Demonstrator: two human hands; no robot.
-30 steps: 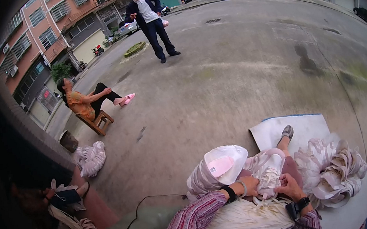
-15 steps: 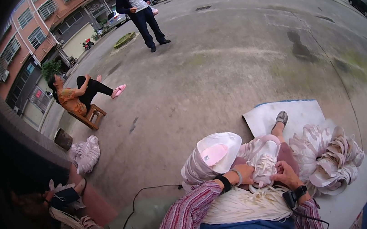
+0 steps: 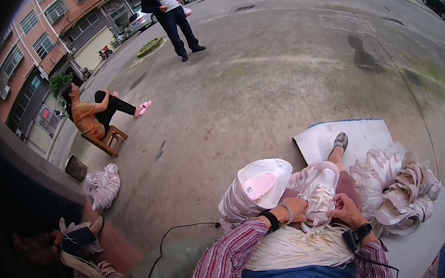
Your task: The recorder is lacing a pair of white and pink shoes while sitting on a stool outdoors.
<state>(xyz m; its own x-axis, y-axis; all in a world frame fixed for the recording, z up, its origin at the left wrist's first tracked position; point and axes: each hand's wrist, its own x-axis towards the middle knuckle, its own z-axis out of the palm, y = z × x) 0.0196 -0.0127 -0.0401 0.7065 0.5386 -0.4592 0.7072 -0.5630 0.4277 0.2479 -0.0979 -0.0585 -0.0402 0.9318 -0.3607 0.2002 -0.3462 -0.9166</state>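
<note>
A pink and white shoe upper [image 3: 320, 174] lies over my lap with its toe pointing away and a white shoelace [image 3: 320, 200] threaded across its front. My left hand [image 3: 296, 209] is closed against the upper's left edge. At its right edge, my right hand [image 3: 346, 210] has thumb and forefinger pinched together by the lace; the tips are small and partly hidden. A thick bundle of loose cream laces [image 3: 297, 249] spreads over my lap below both hands. Left of the upper stands a white bag [image 3: 276, 172] with a pink insole [image 3: 259, 186] on top, beside more striped uppers.
A large pile of uppers [image 3: 398, 189] sits on a pale sheet [image 3: 358, 136] at the right. Another bundle of uppers [image 3: 103, 187] lies at the left near a dark bucket [image 3: 76, 168]. One person sits on a wooden chair [image 3: 106, 141]; another stands farther off. A black cable [image 3: 161, 252] crosses at my left.
The hands stay at the upper's two edges with only slight finger movement. The standing person's arm has shifted a little, and the seated person's head has turned slightly.
</note>
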